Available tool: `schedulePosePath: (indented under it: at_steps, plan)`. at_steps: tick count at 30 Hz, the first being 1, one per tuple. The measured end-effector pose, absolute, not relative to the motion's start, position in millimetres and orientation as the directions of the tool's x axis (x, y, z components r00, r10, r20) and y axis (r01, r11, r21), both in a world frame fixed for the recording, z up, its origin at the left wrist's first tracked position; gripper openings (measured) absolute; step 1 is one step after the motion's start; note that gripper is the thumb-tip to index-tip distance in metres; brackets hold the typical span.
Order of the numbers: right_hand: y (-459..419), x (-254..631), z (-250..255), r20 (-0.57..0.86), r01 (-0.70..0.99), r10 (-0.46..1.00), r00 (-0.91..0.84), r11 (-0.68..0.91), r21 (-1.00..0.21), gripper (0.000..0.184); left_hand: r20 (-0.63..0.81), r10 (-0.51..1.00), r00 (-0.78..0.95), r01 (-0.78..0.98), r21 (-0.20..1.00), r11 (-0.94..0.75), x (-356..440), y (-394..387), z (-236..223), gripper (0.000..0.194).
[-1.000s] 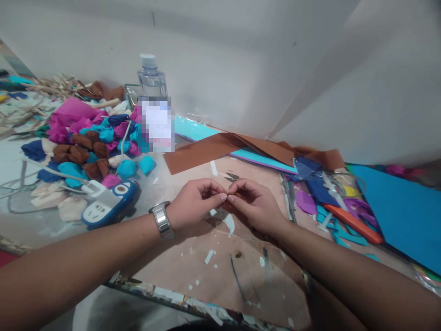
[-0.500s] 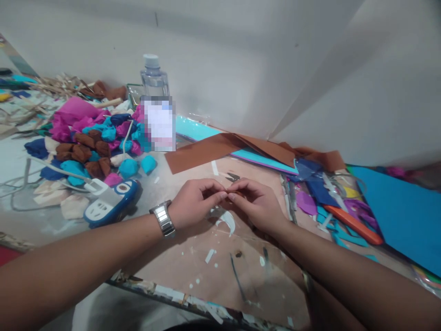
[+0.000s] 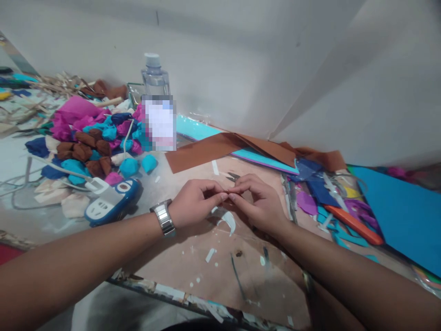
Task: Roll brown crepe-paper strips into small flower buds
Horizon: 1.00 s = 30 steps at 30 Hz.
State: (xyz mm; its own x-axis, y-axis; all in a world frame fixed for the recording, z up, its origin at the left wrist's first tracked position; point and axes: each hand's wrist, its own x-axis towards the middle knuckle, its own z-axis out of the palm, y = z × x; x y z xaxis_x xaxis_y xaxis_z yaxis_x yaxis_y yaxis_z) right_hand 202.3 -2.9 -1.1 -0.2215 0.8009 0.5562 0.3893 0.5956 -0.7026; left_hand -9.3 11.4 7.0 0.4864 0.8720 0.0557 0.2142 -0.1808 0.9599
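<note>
My left hand, with a metal watch on its wrist, and my right hand meet fingertip to fingertip over the table. Both are closed in a pinch on a small brown piece of paper, which is mostly hidden by the fingers. A small pair of snips lies just beyond the hands. A curved white scrap lies under them.
A heap of crumpled pink, blue and brown paper balls lies at left beside a blue-white power strip. A plastic bottle stands at the wall. Brown paper strip, blue sheet and coloured scraps lie at right.
The hands stay together in the same spot; the fingers shifted slightly on the brown piece. The view moved a little.
</note>
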Motion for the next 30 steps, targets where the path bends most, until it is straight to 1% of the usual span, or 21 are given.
schedulePosePath:
  at_steps: [4, 7, 10, 12, 15, 19, 21, 23, 24, 27, 30]
  plan:
    - [-4.4, 200.6, 3.1, 0.645, 0.437, 0.712, -0.277, 0.691, -0.575, 0.005, -0.04, 0.875, 0.483, 0.18, 0.982, -0.054, -8.3, 10.0, 7.7, 0.025]
    - [-5.8, 200.3, 5.2, 0.656, 0.45, 0.687, -0.313, 0.715, -0.535, 0.007, -0.087, 0.873, 0.48, 0.175, 0.985, 0.001, -8.3, 9.6, 8.4, 0.025]
    - [-5.7, 201.0, 4.7, 0.649, 0.465, 0.689, -0.323, 0.713, -0.525, 0.006, -0.128, 0.871, 0.474, 0.173, 0.984, 0.05, -8.0, 9.7, 8.5, 0.025]
    - [-4.7, 201.6, 3.1, 0.641, 0.472, 0.701, -0.313, 0.7, -0.535, 0.004, -0.115, 0.873, 0.474, 0.153, 0.987, 0.046, -7.3, 10.0, 8.2, 0.023]
    - [-3.5, 202.6, 0.9, 0.599, 0.463, 0.74, -0.306, 0.665, -0.586, 0.004, -0.089, 0.877, 0.473, 0.114, 0.993, 0.039, -6.2, 9.9, 8.0, 0.02]
    - [-5.6, 203.1, 1.5, 0.531, 0.475, 0.796, -0.29, 0.602, -0.642, 0.007, -0.107, 0.876, 0.47, 0.074, 0.994, 0.082, -6.0, 9.4, 8.7, 0.014]
    - [-7.4, 202.8, 3.0, 0.542, 0.483, 0.786, -0.299, 0.614, -0.624, 0.019, -0.129, 0.88, 0.457, 0.05, 0.992, 0.119, -6.1, 9.6, 8.9, 0.013]
    - [-8.4, 202.2, 4.3, 0.558, 0.478, 0.752, -0.351, 0.656, -0.584, 0.031, -0.153, 0.881, 0.447, 0.032, 0.987, 0.155, -5.7, 10.0, 9.3, 0.013]
    - [-8.6, 201.9, 4.8, 0.563, 0.473, 0.734, -0.38, 0.678, -0.563, 0.033, -0.161, 0.88, 0.447, 0.021, 0.985, 0.17, -5.2, 10.2, 9.8, 0.013]
    - [-8.0, 201.8, 5.3, 0.574, 0.472, 0.704, -0.417, 0.708, -0.525, 0.025, -0.192, 0.867, 0.46, -0.011, 0.975, 0.222, -3.6, 10.7, 12.6, 0.011]
    - [-7.6, 203.3, 5.5, 0.579, 0.472, 0.691, -0.432, 0.721, -0.508, 0.026, -0.241, 0.846, 0.476, -0.02, 0.959, 0.284, -3.4, 11.1, 16.4, 0.01]
